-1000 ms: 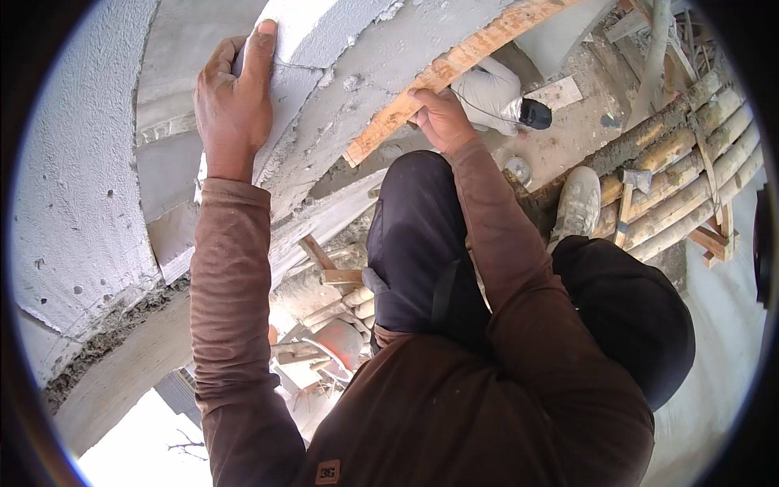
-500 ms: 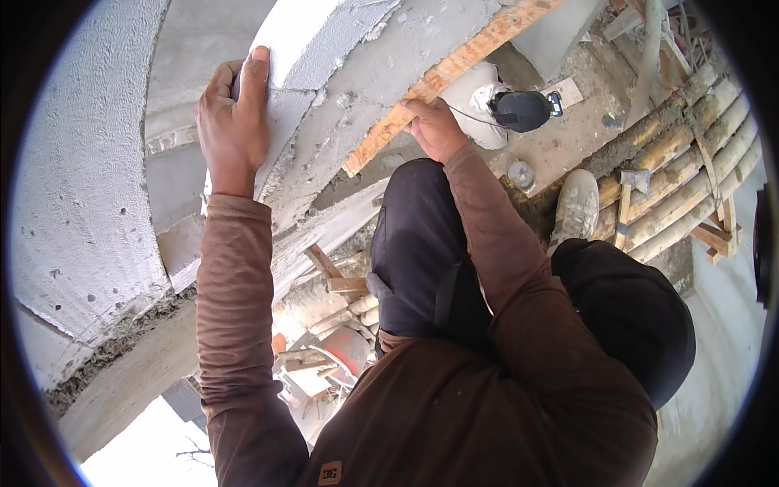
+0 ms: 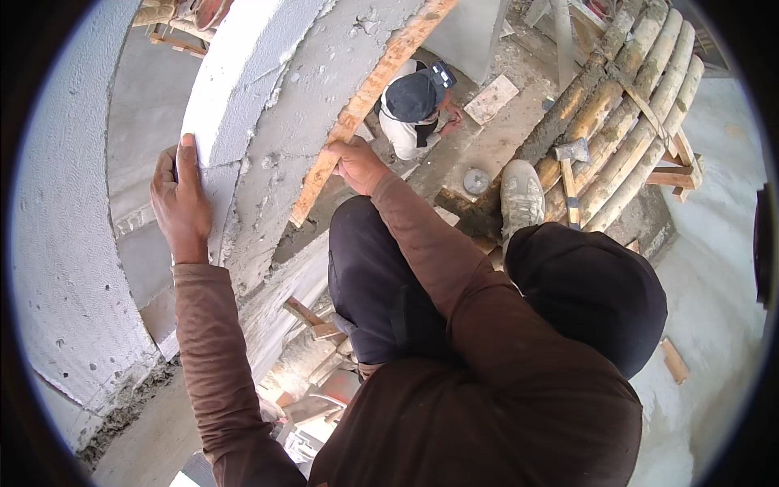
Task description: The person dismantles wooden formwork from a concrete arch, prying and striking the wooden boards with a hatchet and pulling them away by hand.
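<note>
My left hand [image 3: 182, 199] is closed over the edge of a white curved board [image 3: 213, 183], its thumb on the near face and its fingers mostly hidden behind. A little of something dark shows between thumb and fingers. My right hand [image 3: 359, 165] grips a long wooden strip [image 3: 357, 109] near its lower end. This strip lies along the edge of a grey plastered surface [image 3: 288, 105], which runs between it and the white board. My bent knee [image 3: 365, 280] is below the right hand.
Below, a co-worker in a dark cap [image 3: 412, 97] crouches near a flat board [image 3: 491, 99]. My shoe [image 3: 522, 195] is by a scaffold of round poles [image 3: 629, 138], where a hammer-like tool [image 3: 570, 174] lies. A round container [image 3: 476, 180] sits nearby. A pitted pale wall [image 3: 69, 227] curves at left.
The view has shifted, so both hands and the boards appear further left. Both hands keep their grip. The co-worker's hands have come into view beside the cap.
</note>
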A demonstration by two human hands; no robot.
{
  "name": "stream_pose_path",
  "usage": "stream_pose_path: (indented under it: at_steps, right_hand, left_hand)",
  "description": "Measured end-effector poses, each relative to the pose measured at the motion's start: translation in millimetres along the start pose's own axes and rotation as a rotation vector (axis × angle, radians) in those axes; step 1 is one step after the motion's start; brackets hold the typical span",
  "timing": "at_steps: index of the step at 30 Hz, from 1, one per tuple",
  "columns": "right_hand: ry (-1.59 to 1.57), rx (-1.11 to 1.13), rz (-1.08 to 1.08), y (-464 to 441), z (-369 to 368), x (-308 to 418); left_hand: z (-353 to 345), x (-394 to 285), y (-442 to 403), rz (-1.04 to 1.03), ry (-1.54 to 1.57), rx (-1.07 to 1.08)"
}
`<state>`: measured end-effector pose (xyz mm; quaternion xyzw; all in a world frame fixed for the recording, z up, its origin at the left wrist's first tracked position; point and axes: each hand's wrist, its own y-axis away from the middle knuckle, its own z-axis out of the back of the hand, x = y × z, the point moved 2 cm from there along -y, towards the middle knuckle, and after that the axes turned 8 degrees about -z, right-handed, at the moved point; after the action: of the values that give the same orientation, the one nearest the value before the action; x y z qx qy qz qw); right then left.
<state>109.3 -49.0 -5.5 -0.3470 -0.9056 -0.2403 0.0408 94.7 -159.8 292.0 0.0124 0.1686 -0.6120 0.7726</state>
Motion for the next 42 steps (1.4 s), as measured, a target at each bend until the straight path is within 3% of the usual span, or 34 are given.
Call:
stream_pose_path:
  at_steps: [8, 15, 17, 23, 36, 40, 42]
  right_hand:
    - [0.004, -0.011, 0.012, 3, -4, 4]
    - [-0.037, 0.112, -0.05, -1, -5, 6]
    - [-0.085, 0.049, 0.016, 0, -5, 9]
    - [-0.033, 0.049, -0.139, 4, -11, 21]
    - [-0.101, 0.034, -0.147, -12, 13, 7]
    - [-0.093, -0.005, -0.18, -9, 12, 8]
    - [-0.103, -0.022, -0.167, -4, 3, 12]
  left_hand:
    - [0, 4, -2, 0.02, -0.015, 0.03]
    - [5, -1, 3, -0.017, -0.004, -0.111]
    - [8, 0, 4, -0.048, 0.006, -0.149]
    - [8, 9, 10, -0.029, -0.006, -0.305]
    - [7, 3, 10, -0.062, 0.024, -0.391]
    - [4, 1, 6, -0.046, 0.102, -0.329]
    - [4, -2, 1, 0.047, 0.065, -0.144]
